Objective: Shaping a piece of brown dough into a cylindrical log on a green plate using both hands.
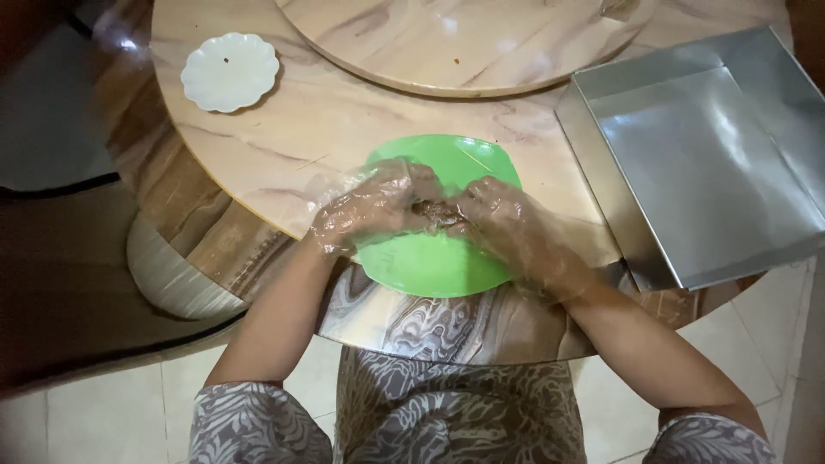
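Both hands wear thin, crinkled, clear plastic gloves that catch the light in glossy folds. The left hand [374,206] and the right hand [507,225] meet over a smooth, rounded green plastic plate [430,266] that sits near the front edge of a round table [326,120] with a polished, beige, marble-veined top. Between the fingertips of the two hands sits a small brown lump [432,209], dark and rough-looking; the fingers of both hands curl in narrowly and pinch it from either side, just above the middle of the plate. What the lump is made of cannot be told. Behind the plate rises a raised turntable [464,43] of the same veined stone pattern. To the right lies a square, shiny metal tray [601,129] with upright walls and a dull-gleaming floor, overhanging the table edge. At the far left rests a small white saucer [229,71] with a scalloped rim.
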